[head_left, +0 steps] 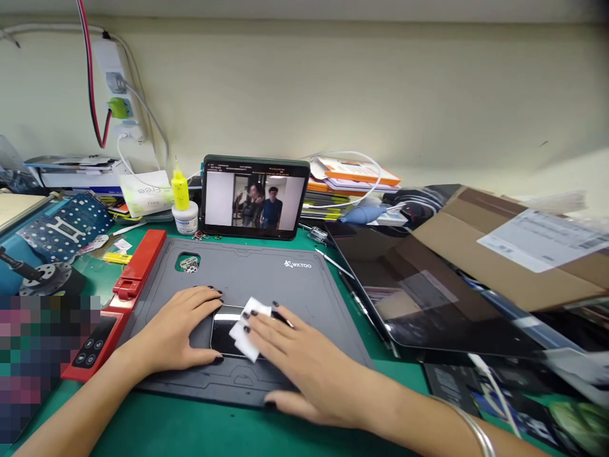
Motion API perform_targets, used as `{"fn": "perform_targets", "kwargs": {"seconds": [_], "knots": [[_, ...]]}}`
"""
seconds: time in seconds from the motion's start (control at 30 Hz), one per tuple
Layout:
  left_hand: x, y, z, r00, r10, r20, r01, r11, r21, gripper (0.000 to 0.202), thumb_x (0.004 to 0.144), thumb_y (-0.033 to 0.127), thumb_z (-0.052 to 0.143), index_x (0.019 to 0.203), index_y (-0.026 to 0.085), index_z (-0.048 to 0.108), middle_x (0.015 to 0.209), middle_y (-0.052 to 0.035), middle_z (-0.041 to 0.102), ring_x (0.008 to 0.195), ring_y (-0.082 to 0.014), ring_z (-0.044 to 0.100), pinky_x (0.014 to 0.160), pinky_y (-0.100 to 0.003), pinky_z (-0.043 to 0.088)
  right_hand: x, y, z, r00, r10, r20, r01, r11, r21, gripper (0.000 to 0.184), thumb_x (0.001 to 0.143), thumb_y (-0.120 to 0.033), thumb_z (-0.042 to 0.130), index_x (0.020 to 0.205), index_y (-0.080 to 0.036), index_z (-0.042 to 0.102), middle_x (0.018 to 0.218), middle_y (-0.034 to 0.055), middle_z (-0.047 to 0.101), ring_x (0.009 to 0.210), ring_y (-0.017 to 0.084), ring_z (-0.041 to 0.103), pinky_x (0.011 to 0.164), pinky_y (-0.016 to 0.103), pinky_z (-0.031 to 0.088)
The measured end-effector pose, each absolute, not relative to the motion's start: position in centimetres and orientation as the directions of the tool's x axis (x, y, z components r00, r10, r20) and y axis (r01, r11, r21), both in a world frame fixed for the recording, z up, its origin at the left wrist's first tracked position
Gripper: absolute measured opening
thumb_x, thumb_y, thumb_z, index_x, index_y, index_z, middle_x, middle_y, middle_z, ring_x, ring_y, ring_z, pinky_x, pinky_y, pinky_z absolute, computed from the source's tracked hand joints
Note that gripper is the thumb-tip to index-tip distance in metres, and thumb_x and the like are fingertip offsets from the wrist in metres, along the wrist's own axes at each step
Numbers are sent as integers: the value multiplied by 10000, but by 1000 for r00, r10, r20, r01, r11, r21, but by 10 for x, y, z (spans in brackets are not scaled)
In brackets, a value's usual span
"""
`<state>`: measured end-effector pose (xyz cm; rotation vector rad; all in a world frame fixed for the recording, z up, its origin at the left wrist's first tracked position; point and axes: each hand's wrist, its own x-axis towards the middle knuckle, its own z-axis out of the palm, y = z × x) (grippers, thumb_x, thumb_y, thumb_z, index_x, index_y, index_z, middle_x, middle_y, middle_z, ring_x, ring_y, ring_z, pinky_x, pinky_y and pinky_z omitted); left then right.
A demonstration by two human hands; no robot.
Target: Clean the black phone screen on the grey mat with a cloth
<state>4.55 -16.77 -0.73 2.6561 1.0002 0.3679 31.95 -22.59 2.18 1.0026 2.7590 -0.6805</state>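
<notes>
A smartphone [223, 331] with a dark, glossy screen lies flat on a grey work mat [257, 270] marked WKTOO. Thumb and fingers of my left hand [178, 327] bracket its left end, steadying it at both long edges. Under the fingers of my right hand [304, 358], a folded white wipe [243, 341] is pressed against the screen. The right thumb is spread away, resting near the mat's front edge. My right hand and the wipe hide the phone's right part.
A tablet [257, 231] playing video stands behind the mat. Left of the mat lies a red tool with a button panel [95, 346]. A yellow needle bottle [179, 190] sits on a white tub [185, 219]. A large black screen panel [409, 285] and cardboard box [547, 247] occupy the right.
</notes>
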Motion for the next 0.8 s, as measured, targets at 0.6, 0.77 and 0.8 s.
{"fn": "perform_targets", "kwargs": {"seconds": [0.6,0.77,0.8], "knots": [[45,-168,-5,747,656,102,603,-735,310,703,759,490,764,1339,183,511,1430,-144,515,1353,-335,440,1124,-529,379,318,-241,26,-702,649,-294,711,661,-238,837,902,-554,600,1505,-35,337,1556,213,192,1436,420,219,1166,645,194],[44,-167,-8,755,646,112,591,-745,310,705,781,518,729,1345,162,501,1429,-164,511,1350,-346,439,1125,-538,372,318,-246,29,-668,672,-320,739,651,-174,829,921,-556,568,1495,-5,333,1541,237,198,1429,430,223,1156,665,198],[45,-166,-7,753,647,117,589,-743,317,702,790,520,717,1352,162,495,1426,-166,513,1349,-347,440,1123,-543,371,318,-247,28,-672,671,-314,735,657,-171,856,913,-576,568,1492,8,329,1538,247,190,1428,445,208,1147,680,198]]}}
